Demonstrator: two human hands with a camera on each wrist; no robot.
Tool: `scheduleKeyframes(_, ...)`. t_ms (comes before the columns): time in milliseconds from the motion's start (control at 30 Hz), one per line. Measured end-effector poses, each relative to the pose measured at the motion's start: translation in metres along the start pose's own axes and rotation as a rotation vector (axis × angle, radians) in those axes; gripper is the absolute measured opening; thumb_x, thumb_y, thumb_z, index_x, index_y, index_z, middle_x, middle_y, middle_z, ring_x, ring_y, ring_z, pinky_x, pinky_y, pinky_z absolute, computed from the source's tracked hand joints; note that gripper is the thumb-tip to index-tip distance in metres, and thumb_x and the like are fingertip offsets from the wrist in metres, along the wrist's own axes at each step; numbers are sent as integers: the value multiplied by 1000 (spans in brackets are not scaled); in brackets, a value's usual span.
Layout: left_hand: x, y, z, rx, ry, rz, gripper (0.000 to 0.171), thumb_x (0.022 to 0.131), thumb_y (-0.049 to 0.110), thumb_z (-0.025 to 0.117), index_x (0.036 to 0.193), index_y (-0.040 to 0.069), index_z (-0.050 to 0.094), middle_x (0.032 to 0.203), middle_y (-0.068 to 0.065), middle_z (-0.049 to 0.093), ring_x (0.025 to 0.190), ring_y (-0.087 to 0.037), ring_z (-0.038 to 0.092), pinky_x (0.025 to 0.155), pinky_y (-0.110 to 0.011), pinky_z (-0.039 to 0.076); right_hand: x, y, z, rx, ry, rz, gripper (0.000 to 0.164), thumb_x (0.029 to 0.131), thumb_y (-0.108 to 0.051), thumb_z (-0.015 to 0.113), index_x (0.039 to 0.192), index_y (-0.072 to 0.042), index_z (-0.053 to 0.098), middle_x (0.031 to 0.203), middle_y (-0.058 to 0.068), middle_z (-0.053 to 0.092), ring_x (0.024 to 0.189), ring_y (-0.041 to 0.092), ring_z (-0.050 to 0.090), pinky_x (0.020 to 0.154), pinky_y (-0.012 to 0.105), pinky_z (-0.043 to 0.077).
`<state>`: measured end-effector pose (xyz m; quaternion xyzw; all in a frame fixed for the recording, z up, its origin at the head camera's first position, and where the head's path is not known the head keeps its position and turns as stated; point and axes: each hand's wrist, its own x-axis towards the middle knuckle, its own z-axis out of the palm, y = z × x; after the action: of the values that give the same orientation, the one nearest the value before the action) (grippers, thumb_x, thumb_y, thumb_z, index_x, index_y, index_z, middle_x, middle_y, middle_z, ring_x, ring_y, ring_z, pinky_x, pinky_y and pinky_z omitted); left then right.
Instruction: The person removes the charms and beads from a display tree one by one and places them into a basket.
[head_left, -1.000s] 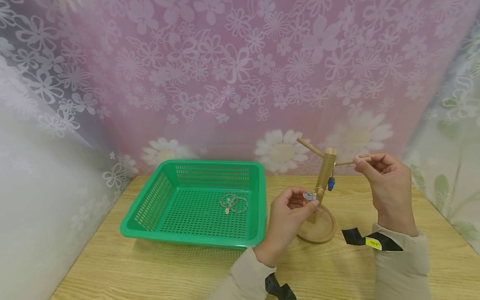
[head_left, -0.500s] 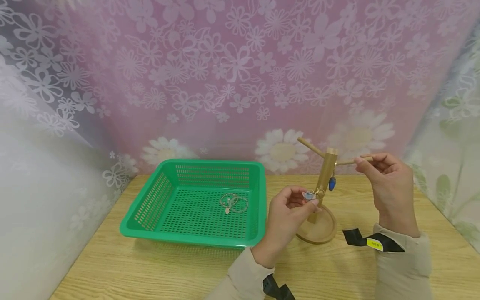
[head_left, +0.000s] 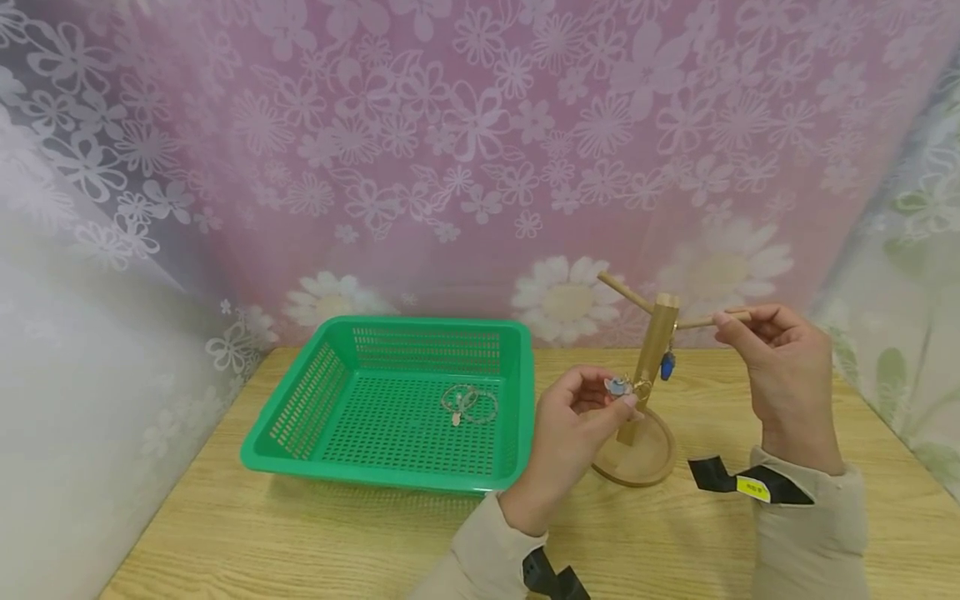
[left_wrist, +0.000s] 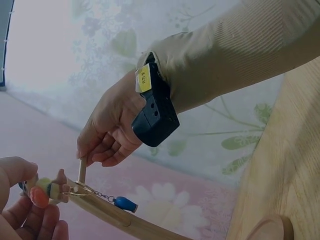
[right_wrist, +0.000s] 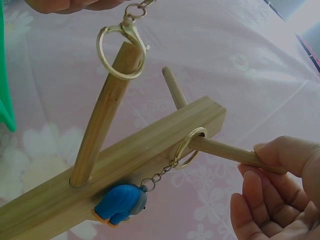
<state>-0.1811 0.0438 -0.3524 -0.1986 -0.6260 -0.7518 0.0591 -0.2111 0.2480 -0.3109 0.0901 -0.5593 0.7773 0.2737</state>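
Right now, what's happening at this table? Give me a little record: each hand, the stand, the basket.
Left hand: pinches a small figure, its gold ring at the front peg's tip
Right hand: pinches the side peg
Stand: wooden, round base; blue keychain hangs from side peg
Basket: green, left of stand; thin loops inside

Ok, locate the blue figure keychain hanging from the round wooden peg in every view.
Head: the blue figure keychain hangs right of centre, below mid-height.
Left wrist: low in the picture, left of centre.
Right wrist: lower part, left of centre.
Shared landmark: the right hand, pinching the round wooden peg that carries it.
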Motion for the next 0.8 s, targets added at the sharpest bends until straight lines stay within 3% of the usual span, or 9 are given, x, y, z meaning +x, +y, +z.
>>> scheduleKeyframes(300,2,6,-5,3,-38,35,19,86,10,69,100,0,62,88,-11,61,81,-5,57,80,-25,50,-1,-2,-2,-57,27,36,8,80,5,70,83,1,64,80,1,69,68,10,63,68,16,52)
scheduleKeyframes(433,0,6,-12,17,-31,-2,19,86,11,69,101,2,62,87,-7,60,81,-6,57,81,-26,50,-2,-1,-2,-62,33,41,8,80,5,70,83,1,63,81,0,69,69,11,62,68,16,52)
scheduleKeyframes(633,3,6,-30,110,-15,-33,19,84,13,70,100,5,63,84,0,59,80,-8,56,80,-27,50,-2,-1,0,-45,34,15,8,80,6,69,80,2,62,82,2,68,70,11,62,67,16,52)
scheduleKeyframes(800,13,12,-56,154,-73,-106,21,86,14,70,104,7,63,90,-2,60,81,-12,58,77,-27,51,-1,-1,1,-70,48,16,8,79,5,71,81,2,63,82,2,68,71,10,61,67,15,52)
